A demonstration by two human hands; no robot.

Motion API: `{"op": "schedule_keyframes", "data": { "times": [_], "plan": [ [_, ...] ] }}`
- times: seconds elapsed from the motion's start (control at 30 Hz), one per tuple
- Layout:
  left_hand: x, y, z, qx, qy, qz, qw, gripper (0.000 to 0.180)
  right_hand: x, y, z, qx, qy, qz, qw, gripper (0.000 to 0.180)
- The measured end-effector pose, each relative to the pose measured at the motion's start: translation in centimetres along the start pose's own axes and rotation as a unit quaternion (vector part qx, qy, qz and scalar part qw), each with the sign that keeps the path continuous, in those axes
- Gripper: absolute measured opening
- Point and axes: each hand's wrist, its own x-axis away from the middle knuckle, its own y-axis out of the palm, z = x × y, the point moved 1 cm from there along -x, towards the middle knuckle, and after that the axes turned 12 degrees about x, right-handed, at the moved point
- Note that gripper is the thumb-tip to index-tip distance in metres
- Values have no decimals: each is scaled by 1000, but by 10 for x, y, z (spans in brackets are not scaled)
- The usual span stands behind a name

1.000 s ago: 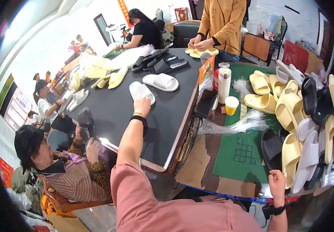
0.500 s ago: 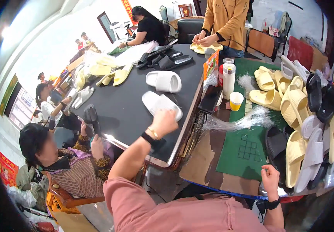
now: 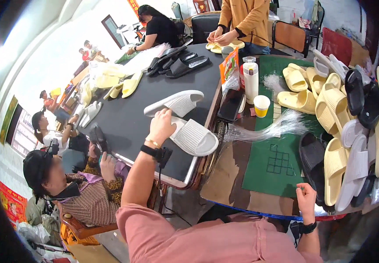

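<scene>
My left hand reaches over the black-topped table, its bent fingers gripping the near edge of a white slipper. That slipper is slightly tilted, with its side showing. The hand partly covers the heel of a second white slipper, which lies nearer me with its ribbed strap up. At the near edge of the right-hand table, my right hand is closed, thumb and fingers drawn together. Whatever may be between them is too small or hidden to make out. Beside it lie a black slipper and a yellow slipper.
Yellow, white and black slippers crowd the right table's far side. Clear plastic strands, a paper cup, a bottle and a phone lie nearby. At left, a seated person holds a dark slipper; others work farther back.
My left hand has moved left and away from me, to the farther white slipper. That slipper has turned, and the nearer one has shifted toward me and right. My right hand stays put.
</scene>
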Motion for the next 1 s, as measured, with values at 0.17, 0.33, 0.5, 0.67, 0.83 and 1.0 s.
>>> {"op": "schedule_keyframes", "data": {
  "times": [0.17, 0.33, 0.5, 0.67, 0.83, 1.0],
  "plan": [
    [-36, 26, -39, 72, -17, -14, 997, 42, 2, 3, 5, -6, -2, 15, 1000, 8],
    [-54, 37, -50, 257, -187, -80, 945, 37, 4, 2, 5, -3, -3, 17, 1000, 8],
    [-55, 39, -50, 334, -221, 1, 916, 32, 4, 3, 9, -8, 9, 21, 1000, 8],
    [-36, 30, -43, 473, -165, -80, 862, 46, 1, 6, 10, -14, -2, 19, 1000, 8],
    [-26, 30, -17, 277, -110, -131, 946, 53, 0, 8, 6, -29, 2, 3, 1000, 8],
    [-11, 22, 9, 175, -139, -58, 973, 41, 3, 6, 6, -44, 14, -7, 999, 8]
  ]
}}
